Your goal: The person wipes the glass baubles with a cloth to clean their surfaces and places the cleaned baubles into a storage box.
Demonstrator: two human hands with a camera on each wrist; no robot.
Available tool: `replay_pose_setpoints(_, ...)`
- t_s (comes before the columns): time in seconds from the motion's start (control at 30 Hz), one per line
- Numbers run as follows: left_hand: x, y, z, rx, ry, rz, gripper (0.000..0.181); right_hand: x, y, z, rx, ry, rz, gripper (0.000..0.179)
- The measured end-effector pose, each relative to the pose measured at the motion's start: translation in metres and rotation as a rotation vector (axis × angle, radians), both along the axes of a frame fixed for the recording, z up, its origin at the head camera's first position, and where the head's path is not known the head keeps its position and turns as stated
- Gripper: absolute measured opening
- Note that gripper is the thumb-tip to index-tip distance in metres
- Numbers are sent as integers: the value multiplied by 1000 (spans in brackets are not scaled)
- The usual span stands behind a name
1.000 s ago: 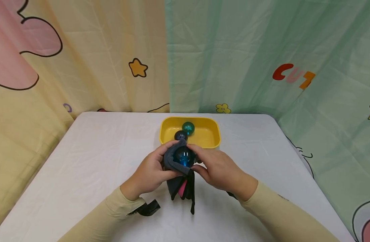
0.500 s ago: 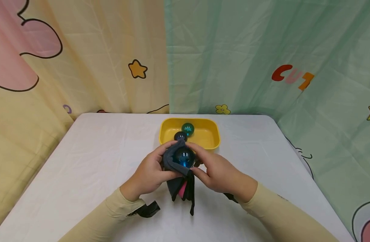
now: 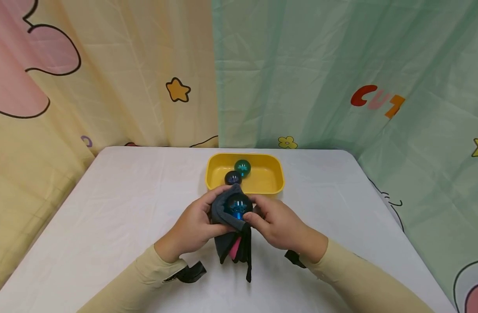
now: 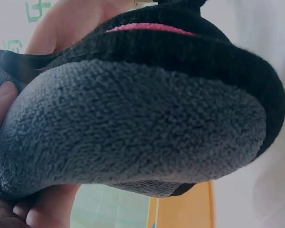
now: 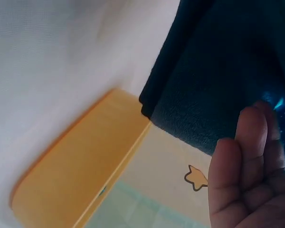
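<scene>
Left hand (image 3: 194, 224) and right hand (image 3: 282, 221) are both full, near each other over the white surface (image 3: 106, 195). Yellow tray (image 3: 270, 174) on it, just beyond the hands. Left grips the gray cloth (image 3: 225, 244), draped between them; right has thumb and fingers on the blue ball (image 3: 237, 205), which sits in the cloth's fold, between both hands. Green ball (image 3: 243, 167) and smaller-looking dark ball (image 3: 233, 178) in the tray, ahead of the hands. Left wrist cam adds the cloth's fuzzy nap up close; right wrist adds fingertips (image 5: 252, 124) the head view hides. Pink strip (image 3: 235, 248) shows in head and left wrist views. Cloth covers the blue ball's underside and blocks it from left wrist; right wrist crops it. Can't tell if tray balls touch.
</scene>
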State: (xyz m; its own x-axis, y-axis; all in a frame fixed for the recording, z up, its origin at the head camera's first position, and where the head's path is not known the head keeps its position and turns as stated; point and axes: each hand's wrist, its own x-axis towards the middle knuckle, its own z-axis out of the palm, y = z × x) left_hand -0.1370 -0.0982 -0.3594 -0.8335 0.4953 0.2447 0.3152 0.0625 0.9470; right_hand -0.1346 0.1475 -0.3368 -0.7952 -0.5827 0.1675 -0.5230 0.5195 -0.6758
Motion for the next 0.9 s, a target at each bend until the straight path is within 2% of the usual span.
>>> replay_pose_setpoints(0.13, 0, 1, 1, 14, 16, 3, 81, 0, 1, 2, 1, 26, 27, 59)
replay_pose_setpoints(0.27, 0, 0, 2, 21, 26, 10, 80, 2, 2, 8, 105, 149, 55, 75)
replay_pose_setpoints(0.4, 0, -1, 3, 21, 13, 11, 80, 1, 3, 11, 233, 318, 42, 70)
replay_pose_setpoints(0.5, 0, -1, 3, 15, -10, 1, 81, 0, 3, 11, 272, 387, 29, 68)
replay_pose_setpoints(0.53, 1, -1, 2, 10, -13, -3, 81, 0, 3, 10, 270, 384, 28, 68)
replay_pose_setpoints(0.6, 1, 0, 1, -1, -16, -8, 81, 1, 4, 8, 240, 319, 22, 64)
replay_pose_setpoints(0.77, 1, 1, 0, -10, -12, -10, 80, -1, 3, 0, 42, 20, 14, 44)
replay_pose_setpoints(0.83, 1, 0, 0, -4, -11, -3, 80, -1, 2, -1, 3, -3, 20, 42)
replay_pose_setpoints(0.9, 1, 0, 0, 2, -3, 5, 80, -1, 1, 1, 20, 32, 23, 48)
